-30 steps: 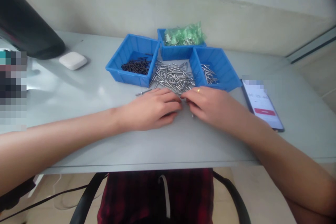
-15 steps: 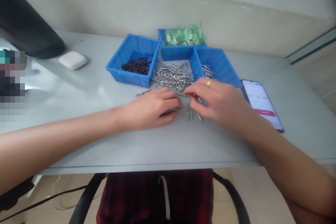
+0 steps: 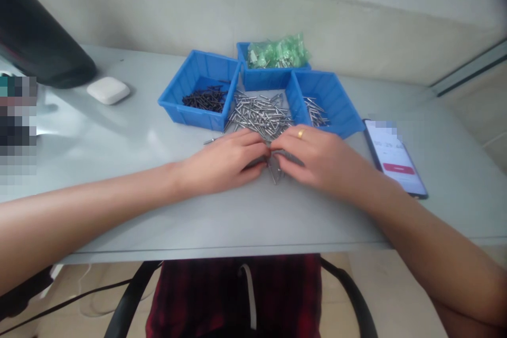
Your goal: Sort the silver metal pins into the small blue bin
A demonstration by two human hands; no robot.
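Silver blind rivets [image 3: 259, 112] lie in a loose heap on the table between the blue bins. My left hand [image 3: 227, 161] rests at the heap's near edge, its fingers curled and closed; what they hold is hidden. Facing it, my right hand [image 3: 317, 154], with a gold ring, has thumb and fingers drawn together at the left fingertips. Whatever it pinches is too small to make out. A few separate rivets [image 3: 274, 173] lie on the table just below the meeting fingertips, partly covered by the right hand. Another rivet [image 3: 209, 141] pokes out beyond my left hand.
The left blue bin [image 3: 190, 117] contains dark, thin pieces. Silver rivets lie in the right blue bin [image 3: 336, 100]. Behind, a third bin [image 3: 265, 80] bears a green plastic bag [image 3: 279, 53]. A phone [image 3: 396, 161] lies right, a white case [image 3: 108, 90] left.
My right hand has moved left, closing the gap to my left hand. The separate rivets under it now lie further left and closer together. My left hand has hardly moved.
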